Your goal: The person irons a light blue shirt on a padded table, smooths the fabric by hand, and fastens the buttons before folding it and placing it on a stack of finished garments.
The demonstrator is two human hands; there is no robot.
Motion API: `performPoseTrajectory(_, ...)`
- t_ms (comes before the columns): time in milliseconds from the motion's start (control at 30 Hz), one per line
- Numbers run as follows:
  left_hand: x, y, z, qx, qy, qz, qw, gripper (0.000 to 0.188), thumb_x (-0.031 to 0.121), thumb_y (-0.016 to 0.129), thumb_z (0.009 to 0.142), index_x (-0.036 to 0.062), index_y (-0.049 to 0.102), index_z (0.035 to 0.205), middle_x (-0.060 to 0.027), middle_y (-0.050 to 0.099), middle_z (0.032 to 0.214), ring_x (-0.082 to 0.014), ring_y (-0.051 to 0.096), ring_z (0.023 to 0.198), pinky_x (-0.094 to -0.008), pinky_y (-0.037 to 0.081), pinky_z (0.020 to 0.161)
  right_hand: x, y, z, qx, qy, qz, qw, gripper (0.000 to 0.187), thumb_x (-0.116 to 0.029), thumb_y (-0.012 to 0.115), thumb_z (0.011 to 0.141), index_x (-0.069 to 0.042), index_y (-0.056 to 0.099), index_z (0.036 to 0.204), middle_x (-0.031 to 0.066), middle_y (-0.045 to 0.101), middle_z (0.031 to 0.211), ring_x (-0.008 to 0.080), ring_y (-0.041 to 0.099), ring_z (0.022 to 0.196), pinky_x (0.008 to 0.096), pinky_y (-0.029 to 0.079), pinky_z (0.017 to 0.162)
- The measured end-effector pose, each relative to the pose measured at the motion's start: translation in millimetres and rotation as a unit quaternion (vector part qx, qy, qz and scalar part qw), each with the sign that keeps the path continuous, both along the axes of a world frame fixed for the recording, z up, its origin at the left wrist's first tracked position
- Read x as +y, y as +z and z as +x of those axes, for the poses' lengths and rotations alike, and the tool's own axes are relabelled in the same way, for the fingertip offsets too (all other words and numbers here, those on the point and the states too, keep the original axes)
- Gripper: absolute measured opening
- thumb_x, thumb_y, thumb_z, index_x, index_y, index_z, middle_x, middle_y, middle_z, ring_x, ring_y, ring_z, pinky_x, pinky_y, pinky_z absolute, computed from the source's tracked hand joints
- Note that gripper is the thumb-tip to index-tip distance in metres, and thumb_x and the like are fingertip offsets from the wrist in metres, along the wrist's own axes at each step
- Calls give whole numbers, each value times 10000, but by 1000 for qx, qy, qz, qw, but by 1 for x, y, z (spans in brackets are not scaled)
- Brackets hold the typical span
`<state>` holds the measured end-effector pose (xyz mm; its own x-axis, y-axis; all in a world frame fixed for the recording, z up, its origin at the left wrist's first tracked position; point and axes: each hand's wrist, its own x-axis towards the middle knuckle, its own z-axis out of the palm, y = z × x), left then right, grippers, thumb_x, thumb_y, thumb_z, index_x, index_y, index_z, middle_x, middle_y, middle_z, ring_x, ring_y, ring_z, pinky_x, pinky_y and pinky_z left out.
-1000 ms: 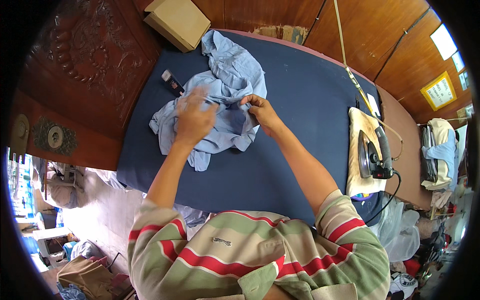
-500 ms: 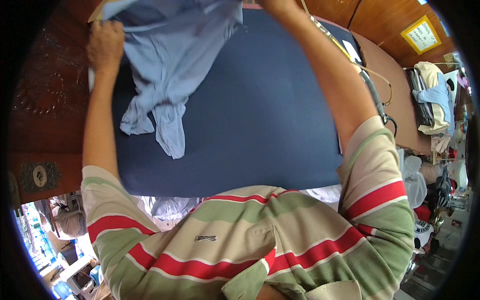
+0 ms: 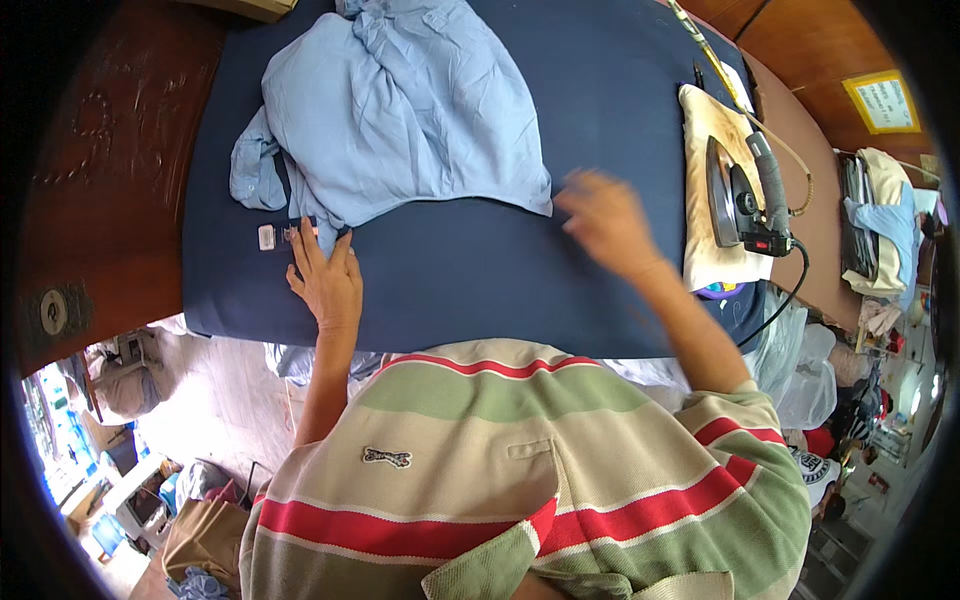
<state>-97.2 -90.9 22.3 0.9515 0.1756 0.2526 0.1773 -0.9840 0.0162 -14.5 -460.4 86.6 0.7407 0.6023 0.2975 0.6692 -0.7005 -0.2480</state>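
A light blue shirt [image 3: 410,120] lies spread with some creases on the dark blue padded board [image 3: 460,290]. One cuffed sleeve [image 3: 258,175] sticks out at its left side. My left hand [image 3: 330,285] rests with its fingers stretched out and apart, their tips on the shirt's lower left corner beside a small white tag. Blurred by motion, my right hand [image 3: 612,225] is at the lower right corner of the shirt; whether its fingers hold the cloth cannot be made out.
An iron [image 3: 735,200] with a grey handle stands on a cream folded cloth [image 3: 698,265] at the right. Its cord [image 3: 795,310] hangs past the board's edge. A carved wooden panel [image 3: 110,150] borders the left. Folded clothes [image 3: 875,220] are stacked at the far right.
The shirt has come down from a hanging bunch and now lies spread across the board. Both hands have moved nearer to me. The iron and its cloth have come into sight at the right.
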Motion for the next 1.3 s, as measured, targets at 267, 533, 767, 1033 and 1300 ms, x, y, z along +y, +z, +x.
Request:
performPoseTrajectory(267,-31,8,-8,26,95,-530,842,284,175,566,866,82,606,1131,-86,642,1070,-206,632,918,-279,445,742,-257,50,81,-90,-436,-178,878,532,-415,692,751,15,593,1049,229,615,1029,349,614,900,426,484,776)
performPoseTrajectory(533,-42,6,62,14,294,-838,458,332,259,576,898,28,535,1134,-113,636,1100,-181,625,969,-233,423,707,-249,65,94,199,-446,-8,873,527,-352,752,691,33,603,1019,100,618,701,155,594,590,332,484,571)
performPoseTrajectory(767,-30,-12,61,-23,276,-861,427,378,271,520,925,28,484,1212,-129,602,1162,-203,612,1013,-225,420,702,-47,103,18,194,-264,-94,940,587,-306,744,678,3,558,1140,239,653,897,395,630,876,414,496,764)
performPoseTrajectory(1033,-28,-1,77,-22,334,-865,375,285,197,491,928,19,459,1148,-141,603,1071,-217,619,967,-269,447,726,50,75,6,243,-185,-149,940,472,-424,667,746,-39,585,1006,208,657,829,390,632,798,459,502,702)
performPoseTrajectory(1300,13,-36,45,-74,238,-926,282,228,-1,590,811,96,468,978,-61,527,983,-191,534,905,-326,447,837,78,69,10,219,-187,-128,949,494,-490,597,790,-3,626,868,215,635,705,387,632,699,449,499,641)
